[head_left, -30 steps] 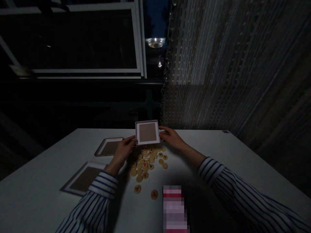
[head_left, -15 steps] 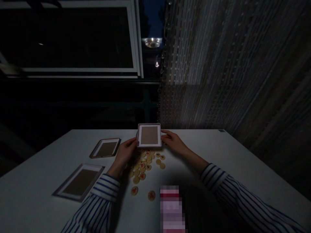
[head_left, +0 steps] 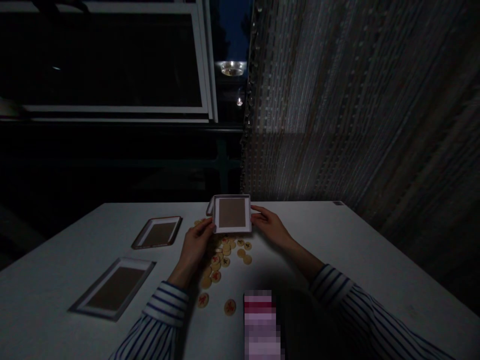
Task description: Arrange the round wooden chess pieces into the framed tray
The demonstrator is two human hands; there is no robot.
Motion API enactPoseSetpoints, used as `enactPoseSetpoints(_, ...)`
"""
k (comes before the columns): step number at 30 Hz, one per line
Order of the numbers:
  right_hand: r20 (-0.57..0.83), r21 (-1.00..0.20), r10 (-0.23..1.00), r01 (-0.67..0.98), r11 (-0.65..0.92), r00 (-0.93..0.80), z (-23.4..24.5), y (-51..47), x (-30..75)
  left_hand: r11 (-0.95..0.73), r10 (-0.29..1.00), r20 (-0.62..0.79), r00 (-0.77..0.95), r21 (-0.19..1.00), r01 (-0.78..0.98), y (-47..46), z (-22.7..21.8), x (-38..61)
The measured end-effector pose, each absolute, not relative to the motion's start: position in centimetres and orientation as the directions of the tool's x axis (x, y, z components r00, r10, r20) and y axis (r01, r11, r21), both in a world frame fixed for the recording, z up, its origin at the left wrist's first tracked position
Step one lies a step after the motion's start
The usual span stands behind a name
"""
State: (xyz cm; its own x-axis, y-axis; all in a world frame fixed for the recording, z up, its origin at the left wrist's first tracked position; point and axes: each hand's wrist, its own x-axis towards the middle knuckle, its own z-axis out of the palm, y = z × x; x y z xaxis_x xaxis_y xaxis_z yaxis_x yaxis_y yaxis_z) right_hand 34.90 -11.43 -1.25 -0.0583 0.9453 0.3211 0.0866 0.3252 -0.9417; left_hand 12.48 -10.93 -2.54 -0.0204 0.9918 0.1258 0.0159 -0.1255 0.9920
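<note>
Both hands hold a shallow cardboard box (head_left: pixel 232 213) by its opposite sides, tilted so that its brown bottom and white inner border face me. My left hand (head_left: pixel 195 245) pinches the left side near the lower corner. On the right side, the fingers of my right hand (head_left: pixel 270 225) are pressed against the edge. Below and left of the box lies a loose heap of round wooden Chinese chess pieces (head_left: pixel 215 260), some with red or black characters; my left hand hides part of it. Two pieces, including a red-marked one (head_left: pixel 230 307), lie apart nearer to me.
Two more shallow boxes lie on the left: a brown-rimmed one (head_left: pixel 159 232) and a larger grey-rimmed one (head_left: pixel 114 289). Another box edge (head_left: pixel 210 206) shows behind the held box. A blurred-out phone-like object (head_left: pixel 260 325) is at the white table's (head_left: pixel 337 240) near side. A bead curtain (head_left: pixel 318 100) hangs behind.
The held box has shifted slightly and turned more squarely toward me. Another box's edge now shows at its left. The whole view has moved a little; both hands keep their hold.
</note>
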Motion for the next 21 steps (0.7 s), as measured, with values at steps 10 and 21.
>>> enactPoseSetpoints(10,0.338,-0.940,0.941,0.042,0.338,-0.016,-2.3,-12.5,35.4,-0.178,0.981,0.183,-0.066,0.980,0.085,-11.8,-3.3,13.5)
enactPoseSetpoints(21,0.305,-0.951,0.952,0.054,0.304,0.020,-3.4,-13.8,35.9,-0.147,0.989,0.146,-0.023,0.989,-0.004,-12.2,-4.8,14.0)
